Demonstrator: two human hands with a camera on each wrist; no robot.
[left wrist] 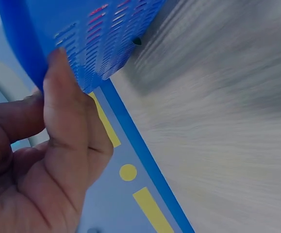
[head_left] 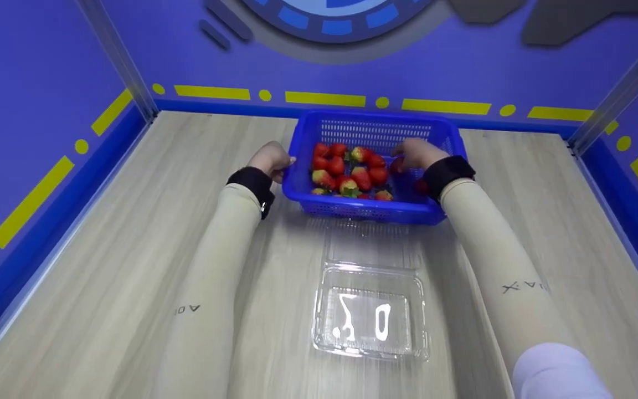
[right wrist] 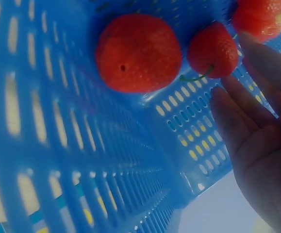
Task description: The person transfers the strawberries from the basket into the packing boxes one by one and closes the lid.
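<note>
The basket point(head_left: 360, 205) is positioned at the upper centre of the head view. Most of the strawberries point(head_left: 361, 178) are grouped in its left and middle part; two red fruits lie apart, toward its right side.

The basket's left rim is pinched by the left hand point(head_left: 270, 159), with the thumb and fingers set on opposite faces of the wall. This grip should be firm enough to prevent sliding, but the wall should not be lifted or flexed.

The right hand point(head_left: 416, 152) is placed inside the basket, at right of centre. Its fingers are slightly parted, close to a stemmed strawberry point(right wrist: 213, 51) at the upper right of the right wrist view. Nothing is seen clasped; whether contact is made cannot be told. A single fruit should be taken at its widest part with the finger pads, under light pressure, since soft flesh is likely to bruise. Pulling by the stem should be avoided. The larger red fruit point(right wrist: 138, 53), at upper centre of that view, should not be knocked.

The clear box point(head_left: 368, 327) lies open at the lower centre of the head view; sleeves should be held clear of it.
</note>
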